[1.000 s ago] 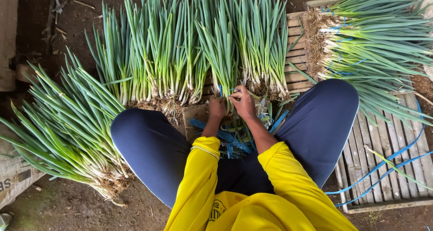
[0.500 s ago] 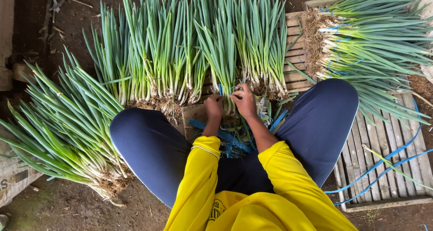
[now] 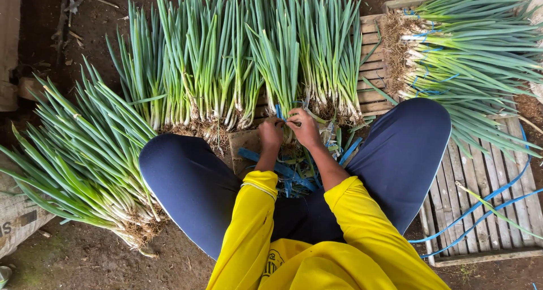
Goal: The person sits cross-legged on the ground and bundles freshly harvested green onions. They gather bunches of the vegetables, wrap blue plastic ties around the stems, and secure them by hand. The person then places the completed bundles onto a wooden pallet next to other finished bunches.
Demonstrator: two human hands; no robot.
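My left hand (image 3: 271,134) and my right hand (image 3: 305,127) meet at the base of a small bunch of green onions (image 3: 281,63) that stands in front of me. Both pinch a blue plastic strap (image 3: 280,112) wound around the white stalks. Fingers of both hands are closed on the strap and the bunch. My sleeves are yellow, and my knees in dark blue trousers spread to either side. More loose blue straps (image 3: 294,174) lie between my legs under my wrists.
A row of green onion bundles (image 3: 198,69) leans upright behind my hands. Another pile (image 3: 85,160) lies at the left on the dirt. Tied bundles (image 3: 475,58) rest on a wooden slatted pallet (image 3: 498,205) at the right. A sack (image 3: 17,216) sits at the lower left.
My hands have stayed at the base of the bunch, with only small finger movements on the blue strap. Nothing else has shifted.
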